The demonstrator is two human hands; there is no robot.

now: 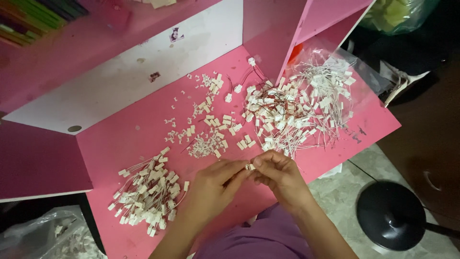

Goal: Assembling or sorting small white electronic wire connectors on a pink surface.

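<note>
Both grips are closed to a narrow pinch on one small white connector (250, 167), held between the fingertips of the left hand (213, 184) and the right hand (280, 175) above the near edge of the pink surface (124, 139). Forearms converge from 6 o'clock, wrists angled inward. A finished bundle of wired connectors (146, 192) lies at 9 o'clock of the hands; loose white housings (211, 129) at 12 o'clock; a tangled wire pile (302, 105) at 1 o'clock.

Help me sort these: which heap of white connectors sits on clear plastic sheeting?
The wired heap at the far right, spread over clear plastic; the other heaps lie on the bare pink desk.
</note>
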